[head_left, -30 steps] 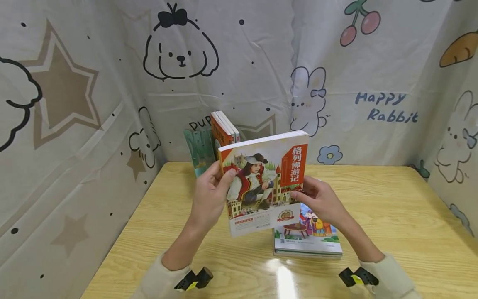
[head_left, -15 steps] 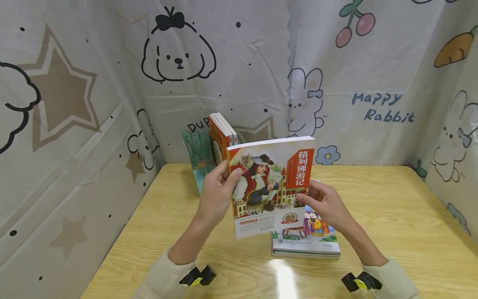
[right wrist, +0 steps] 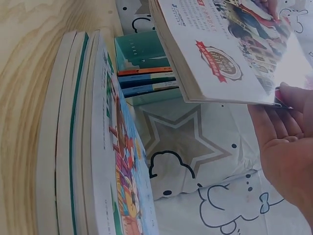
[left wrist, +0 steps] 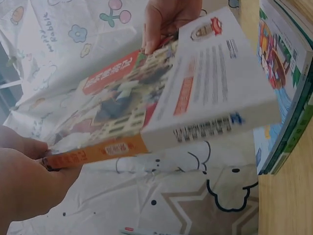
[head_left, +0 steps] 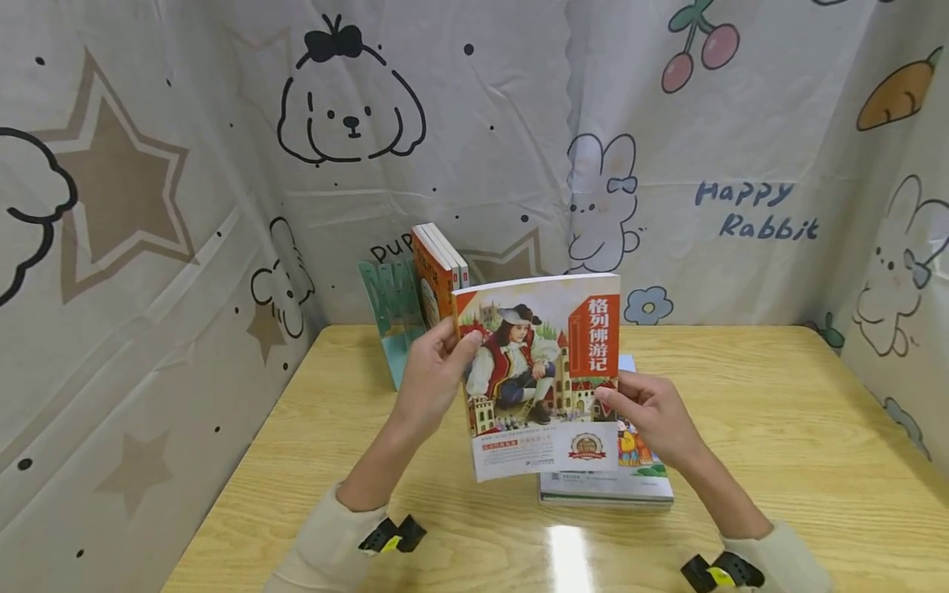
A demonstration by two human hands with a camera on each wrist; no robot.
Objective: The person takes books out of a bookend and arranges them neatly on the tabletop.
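A paperback book (head_left: 530, 371) with a figure in a feathered hat on its cover is held up over the table, its front facing me. My left hand (head_left: 432, 375) grips its left edge, thumb on the cover and fingers behind. At the right edge my right hand (head_left: 656, 412) pinches it, thumb in front. The left wrist view shows the orange and white spine of the same book (left wrist: 161, 98). Below and behind it lies a stack of books (head_left: 604, 490), partly covered by the held one; the right wrist view shows several in that stack (right wrist: 73, 147).
At the back left, books with orange covers (head_left: 437, 272) stand upright against a green bookend (head_left: 396, 329). A printed cloth (head_left: 482, 165) hangs behind and beside the wooden table (head_left: 334, 511).
The held book has moved slightly right and down, and its tilt has straightened. Both hands keep their hold on it. The stack and the standing books stay in place.
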